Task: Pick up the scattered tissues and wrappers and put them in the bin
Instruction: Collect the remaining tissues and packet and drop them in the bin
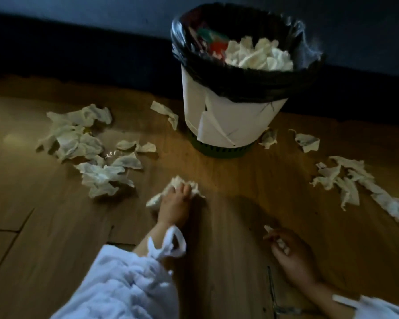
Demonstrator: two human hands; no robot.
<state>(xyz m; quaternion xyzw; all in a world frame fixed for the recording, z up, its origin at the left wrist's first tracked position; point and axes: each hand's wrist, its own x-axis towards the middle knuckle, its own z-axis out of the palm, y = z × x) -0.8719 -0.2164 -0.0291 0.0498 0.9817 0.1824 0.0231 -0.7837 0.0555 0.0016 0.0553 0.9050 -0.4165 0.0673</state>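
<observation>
Left hand [175,203] fingers clench a crumpled tissue [176,180] on the floor [228,180], bin [228,116] at one o'clock; right hand [290,252] pinches a scrap [268,228].

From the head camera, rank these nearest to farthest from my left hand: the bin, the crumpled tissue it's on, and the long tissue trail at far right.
1. Crumpled tissue: gripped under the left hand.
2. Bin: ahead and slightly right, by the wall.
3. Long tissue trail: far right on the floor.
</observation>
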